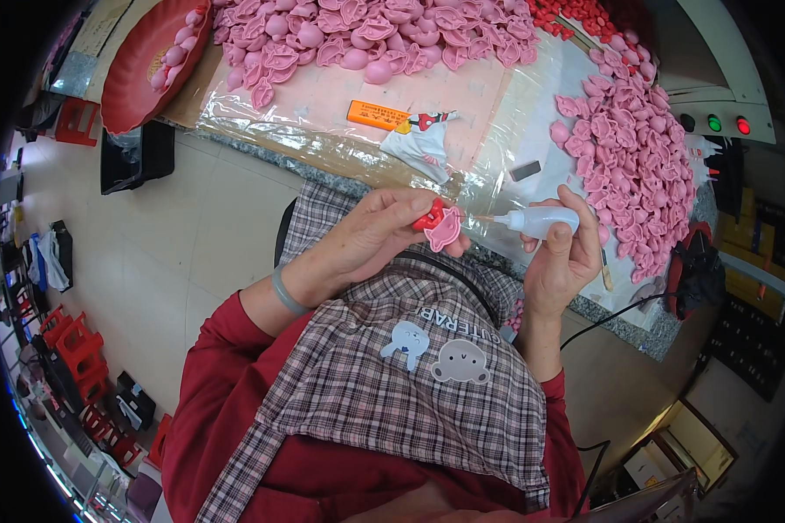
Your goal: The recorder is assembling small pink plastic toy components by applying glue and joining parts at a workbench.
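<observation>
Pinched in the fingers of my left hand (371, 228) is a small red plastic piece (429, 215) with a pink fan-shaped plastic piece (443, 231) against it; whether they are joined I cannot tell. My right hand (560, 266) is closed around a small translucent squeeze bottle (542, 220) lying nearly level. Its thin nozzle points left and ends close to the pink piece; contact is too fine to make out. Both hands are at the table's near edge. Beyond them lie an orange box cutter (377, 114) and a crumpled white wrapper (420, 150).
Pink pieces form a heap (375, 35) at the back and another pile (632, 166) on the right. Red pieces (580, 17) lie at the far right. A red scalloped tray (135, 83) stands far left. A grey block (525, 171) rests near my right hand; a black cable (615, 320) hangs beside it.
</observation>
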The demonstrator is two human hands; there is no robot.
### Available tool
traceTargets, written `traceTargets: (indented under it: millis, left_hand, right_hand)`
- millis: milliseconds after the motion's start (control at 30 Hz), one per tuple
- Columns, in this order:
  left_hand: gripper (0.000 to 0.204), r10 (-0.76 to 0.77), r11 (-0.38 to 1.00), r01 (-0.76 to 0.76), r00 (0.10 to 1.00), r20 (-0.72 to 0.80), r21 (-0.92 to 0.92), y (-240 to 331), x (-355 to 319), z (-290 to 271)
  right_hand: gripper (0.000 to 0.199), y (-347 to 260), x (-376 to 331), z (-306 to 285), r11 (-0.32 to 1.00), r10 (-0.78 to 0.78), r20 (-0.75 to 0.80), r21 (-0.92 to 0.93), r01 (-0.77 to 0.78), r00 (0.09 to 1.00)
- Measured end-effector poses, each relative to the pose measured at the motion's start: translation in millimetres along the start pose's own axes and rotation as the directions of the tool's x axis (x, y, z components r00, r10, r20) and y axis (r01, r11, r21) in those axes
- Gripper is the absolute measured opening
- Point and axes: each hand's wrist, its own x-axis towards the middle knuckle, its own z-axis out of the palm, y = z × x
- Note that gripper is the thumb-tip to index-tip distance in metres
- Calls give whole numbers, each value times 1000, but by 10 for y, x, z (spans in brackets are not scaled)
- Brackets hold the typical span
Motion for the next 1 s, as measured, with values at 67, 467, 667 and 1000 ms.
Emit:
traceTargets:
  millis: [67,467,667,1000]
  left_hand:
    - [51,4,1000,-4,1000,4,3,-6,1,-4]
    - [51,-38,999,38,999,2,-14,-6,18,4]
    - [46,-8,996,11,999,32,-94,-11,1,-23]
    - [50,-17,935,35,998,55,-352,13,10,19]
  right_hand:
    - [40,1,3,-9,1000,-2,1,-10,2,1000]
    - [40,41,35,7,1000,3,-8,-2,-3,1000]
    - [34,56,144,-29,985,78,-59,159,-67,995]
    - [35,444,856,6,852,-75,141,-505,137,987]
